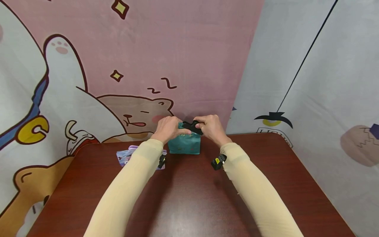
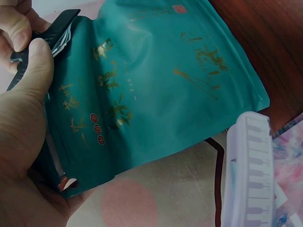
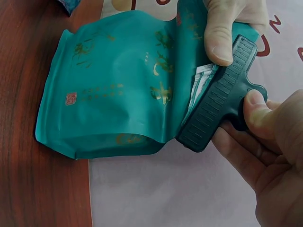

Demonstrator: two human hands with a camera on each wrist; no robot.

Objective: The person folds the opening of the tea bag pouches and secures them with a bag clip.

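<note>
A teal pouch with gold lettering [image 1: 184, 145] stands near the table's back edge. At its top left, my left hand [image 1: 168, 128] pinches the pouch, thumb on the front and fingers behind. My right hand [image 1: 211, 127] holds a black bag clip [image 3: 218, 94] by its handle, between thumb and fingers. The clip lies slantwise along the pouch's top edge, where folded, silvery layers show beside it in the right wrist view. Whether its jaws are fully closed over the edge I cannot tell.
Left of the pouch lies a pink and blue patterned packet [image 2: 289, 158], partly behind my left sleeve. A lavender clip-like piece with ridged marks [image 2: 251, 170] is by it. A printed cloth [image 1: 201, 59] hangs behind the brown table [image 1: 189, 191].
</note>
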